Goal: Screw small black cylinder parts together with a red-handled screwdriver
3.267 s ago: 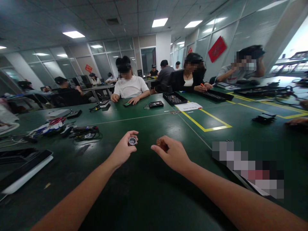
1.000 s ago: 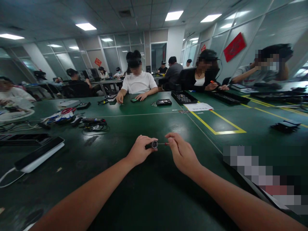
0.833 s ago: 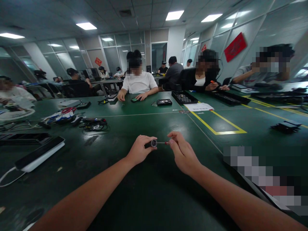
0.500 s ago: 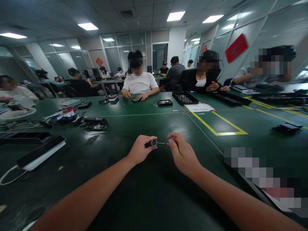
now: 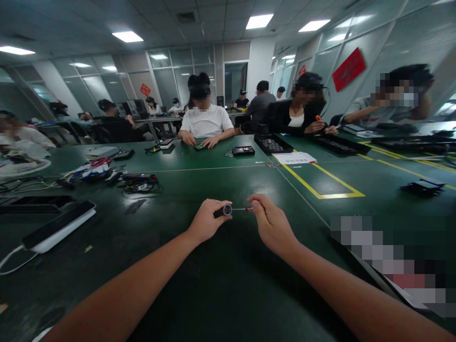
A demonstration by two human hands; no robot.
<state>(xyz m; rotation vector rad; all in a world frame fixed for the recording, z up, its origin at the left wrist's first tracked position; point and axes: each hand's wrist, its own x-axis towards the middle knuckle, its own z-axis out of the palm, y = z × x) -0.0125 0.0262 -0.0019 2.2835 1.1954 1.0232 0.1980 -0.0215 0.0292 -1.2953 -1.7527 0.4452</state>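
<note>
Between the thumb and fingers of my left hand [image 5: 207, 220] is a small dark cylinder [image 5: 227, 209], its round, light-rimmed end turned toward me. I cannot make out what kind of part it is. My right hand [image 5: 271, 219] pinches the red handle of a thin screwdriver [image 5: 248, 209]. The metal shaft points left, and its tip meets the cylinder's side near the rim; whether it sits in a screw is too small to see. Both hands are held above the green table [image 5: 221, 294].
To the left lie a white-and-black device [image 5: 62, 227] with a cable and a bundle of cables [image 5: 140, 183]. Across the table are a black tray [image 5: 272, 144], a paper sheet [image 5: 295, 157] and a black boxy part [image 5: 243, 150]. A person in white [image 5: 206, 121] sits opposite.
The whole view has shifted slightly. My right fingers have changed position a little on the screwdriver handle, while my left hand keeps its hold on the cylinder.
</note>
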